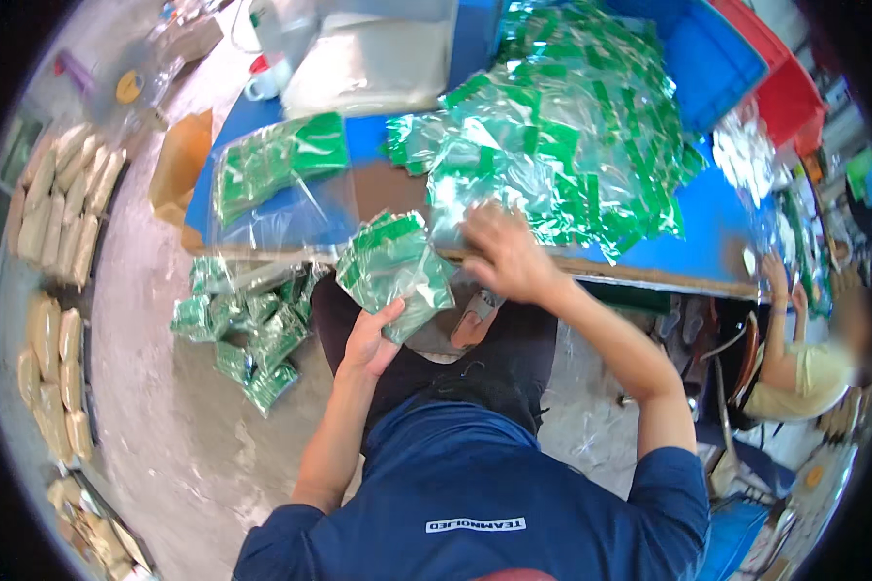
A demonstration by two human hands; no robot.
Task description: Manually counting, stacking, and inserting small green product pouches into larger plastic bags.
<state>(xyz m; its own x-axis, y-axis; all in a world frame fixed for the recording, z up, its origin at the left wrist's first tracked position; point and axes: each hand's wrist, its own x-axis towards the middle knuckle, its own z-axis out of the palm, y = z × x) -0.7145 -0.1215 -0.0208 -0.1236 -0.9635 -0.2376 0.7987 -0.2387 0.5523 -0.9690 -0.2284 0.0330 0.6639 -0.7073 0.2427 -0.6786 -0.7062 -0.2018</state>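
My left hand (370, 341) grips a fanned stack of clear plastic packets (397, 271) with green printed bands, held over my lap at the table's near edge. My right hand (509, 254) is over the near side of a large heap of similar packets (591, 126), its fingers spread and partly blurred. I see nothing held in it; whether it touches the heap I cannot tell. Left of the heap, a bigger clear bag (281, 169) with green packets inside lies on the blue table (363, 136), its open end toward me.
Filled bags of green packets (262, 324) lie piled on the floor at left. A cardboard box (182, 165), a stack of clear bags (368, 63) and a mug (264, 85) are beyond. Blue (731, 58) and red crates (790, 102) stand far right. Another person (804, 368) works at right.
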